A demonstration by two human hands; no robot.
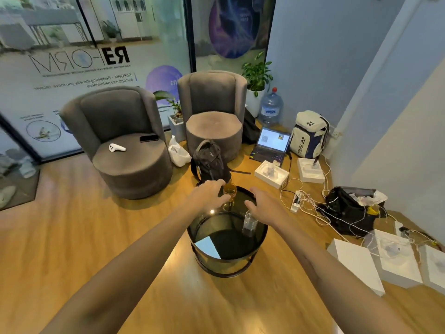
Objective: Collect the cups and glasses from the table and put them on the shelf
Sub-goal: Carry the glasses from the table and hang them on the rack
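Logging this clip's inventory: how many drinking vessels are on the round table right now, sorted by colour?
Amber stemmed glass: 1, at the far side of the round table, beside the left hand.
Clear glass: 1, at the right side, just under the right hand.
Total: 2

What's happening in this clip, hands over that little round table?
A person is reaching both hands over a round black table. The left hand is at an amber stemmed glass, apparently closing on it. The right hand hovers open just above a clear glass. Both glasses stand on the table; no shelf is in view.
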